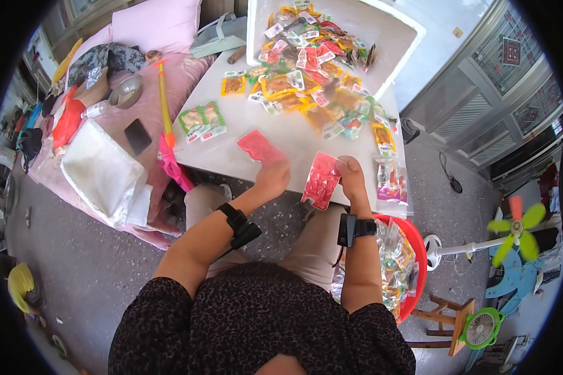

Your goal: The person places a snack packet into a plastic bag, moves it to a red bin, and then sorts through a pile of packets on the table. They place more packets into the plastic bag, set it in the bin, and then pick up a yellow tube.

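Observation:
My left hand (273, 180), somewhat blurred, is closed on the near end of a red snack packet (254, 144) over the table's front part. My right hand (352, 177) pinches the upper right edge of a second red snack packet (322, 181), held at the table's front edge. Left of my left hand lie green-and-white snack packets (202, 122). Beyond both hands, a heap of yellow, red and green snack packets (288, 84) spills out of a white foam box (397, 37). Near my right hand are a pink-and-white packet (389, 180) and a yellow packet (383, 139).
A red tub (419, 240) full of packets stands by my right side. To the left, a pink-covered bed (145, 115) holds a metal bowl (126, 92), a phone (137, 137) and white foam (103, 172). A fan (516, 231) and a wooden stool (460, 325) stand on the right.

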Tool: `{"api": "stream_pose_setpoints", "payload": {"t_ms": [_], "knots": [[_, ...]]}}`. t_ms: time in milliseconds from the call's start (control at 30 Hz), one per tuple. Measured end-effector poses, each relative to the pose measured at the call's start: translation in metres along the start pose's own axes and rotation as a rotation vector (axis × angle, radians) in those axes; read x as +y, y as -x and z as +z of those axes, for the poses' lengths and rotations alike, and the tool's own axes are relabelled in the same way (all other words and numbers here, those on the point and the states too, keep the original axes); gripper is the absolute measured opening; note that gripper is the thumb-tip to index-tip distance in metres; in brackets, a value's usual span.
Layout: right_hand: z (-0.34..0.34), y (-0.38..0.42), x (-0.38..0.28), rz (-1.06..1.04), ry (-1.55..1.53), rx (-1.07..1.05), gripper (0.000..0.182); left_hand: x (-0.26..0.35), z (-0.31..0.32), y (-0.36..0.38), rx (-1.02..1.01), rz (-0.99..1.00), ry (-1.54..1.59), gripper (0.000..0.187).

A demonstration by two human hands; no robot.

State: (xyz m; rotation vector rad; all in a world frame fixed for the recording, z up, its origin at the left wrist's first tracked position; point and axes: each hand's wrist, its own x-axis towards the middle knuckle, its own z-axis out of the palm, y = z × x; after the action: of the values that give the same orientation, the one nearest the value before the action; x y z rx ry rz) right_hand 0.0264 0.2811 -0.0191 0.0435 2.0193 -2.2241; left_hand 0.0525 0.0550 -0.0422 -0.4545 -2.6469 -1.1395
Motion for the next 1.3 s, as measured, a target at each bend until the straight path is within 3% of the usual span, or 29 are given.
{"api": "stream_pose_setpoints", "payload": {"t_ms": [100, 200, 300, 500, 600, 700, 800, 933, 1000, 1133, 1300], "knots": [[0.030, 0.001, -0.007, -0.054, 0.360, -0.133, 0.017, -0.003, 0.004, -0.001, 0.004, 0.067, 0.073, 0.012], [0.042, -0.009, -0.004, -0.252, 0.614, -0.163, 0.020, 0.000, 0.001, -0.001, -0.094, -0.052, 0.119, 0.017], [0.045, -0.013, -0.013, -0.240, 0.702, -0.278, 0.022, -0.007, 0.004, -0.001, -0.076, -0.131, 0.161, 0.020], [0.048, -0.014, -0.011, -0.051, 0.544, -0.320, 0.030, -0.016, -0.003, -0.010, -0.294, -0.137, 0.201, 0.020], [0.049, 0.003, -0.017, 0.158, 0.310, -0.300, 0.042, -0.014, -0.004, -0.011, -0.244, -0.416, 0.655, 0.016], [0.040, 0.015, 0.004, 0.135, 0.162, -0.438, 0.051, -0.008, -0.014, -0.015, -0.205, -0.513, 0.750, 0.009], [0.035, 0.032, 0.014, 0.169, 0.017, -0.407, 0.052, -0.021, -0.014, -0.017, -0.230, -0.568, 0.979, 0.006], [0.035, 0.045, 0.023, 0.190, 0.033, -0.314, 0.038, -0.021, -0.016, -0.019, -0.203, -0.622, 1.113, 0.006], [0.045, 0.054, 0.028, 0.188, -0.312, -0.107, 0.031, -0.017, -0.016, -0.018, -0.151, -0.655, 1.171, 0.005], [0.052, 0.058, 0.037, 0.071, -0.672, 0.128, 0.021, -0.025, -0.006, -0.019, -0.112, -0.496, 0.899, 0.006], [0.033, 0.059, 0.035, -0.010, -0.394, 0.134, 0.016, -0.004, -0.021, -0.009, 0.076, -0.147, 0.193, 0.008]]}}
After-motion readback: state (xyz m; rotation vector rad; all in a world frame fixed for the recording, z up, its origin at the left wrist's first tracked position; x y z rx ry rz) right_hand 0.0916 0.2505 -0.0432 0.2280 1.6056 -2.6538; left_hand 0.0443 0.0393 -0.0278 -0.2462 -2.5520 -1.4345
